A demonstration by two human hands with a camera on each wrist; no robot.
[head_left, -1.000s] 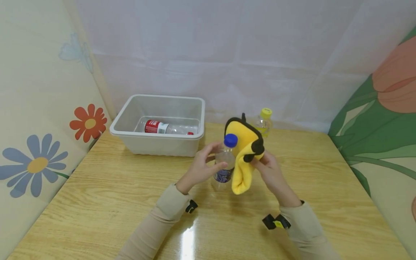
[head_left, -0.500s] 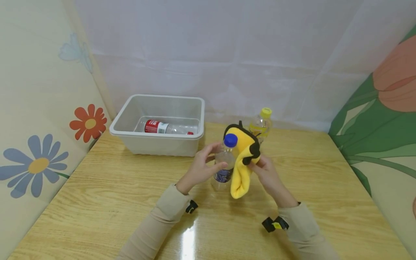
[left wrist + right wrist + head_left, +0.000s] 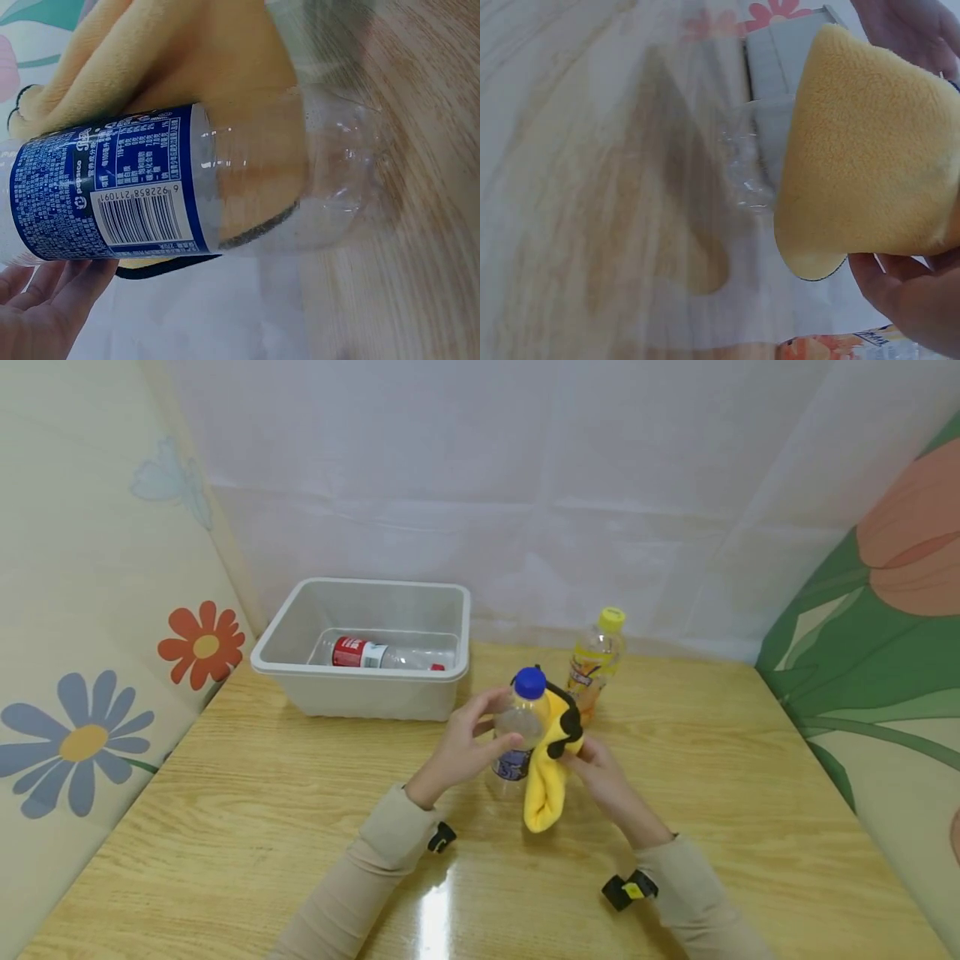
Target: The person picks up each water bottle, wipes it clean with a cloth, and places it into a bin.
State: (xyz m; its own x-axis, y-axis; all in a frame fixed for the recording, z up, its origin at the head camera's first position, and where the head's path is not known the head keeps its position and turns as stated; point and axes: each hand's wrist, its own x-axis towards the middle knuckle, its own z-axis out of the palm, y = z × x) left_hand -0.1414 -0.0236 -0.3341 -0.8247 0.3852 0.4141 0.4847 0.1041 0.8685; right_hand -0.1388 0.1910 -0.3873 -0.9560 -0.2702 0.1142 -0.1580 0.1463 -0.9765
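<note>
A clear plastic bottle (image 3: 512, 765) with a blue cap and dark blue label stands upright near the middle of the table. My left hand (image 3: 459, 750) grips it from the left side, thumb in front. In the left wrist view a barcode shows on the bottle's label (image 3: 142, 195), and its lower part looks empty. My right hand (image 3: 606, 782) holds a yellow cloth (image 3: 545, 795) with black edging by its right side. The cloth lies close against the bottle's right side and partly behind it. Its folded end hangs down; in the right wrist view the cloth (image 3: 870, 150) hides much of the bottle.
A pale grey plastic bin (image 3: 367, 693) stands at the back left. A bottle with a red label (image 3: 358, 652) lies in it. Behind the cloth stands a yellow-capped bottle (image 3: 595, 662) with an orange and yellow label. Fabric covers the wall behind the wooden table (image 3: 247, 827).
My right hand has moved left and nearer to me with the cloth, along the blue-capped bottle. More of the yellow-capped bottle shows now. My left hand keeps its hold in place.
</note>
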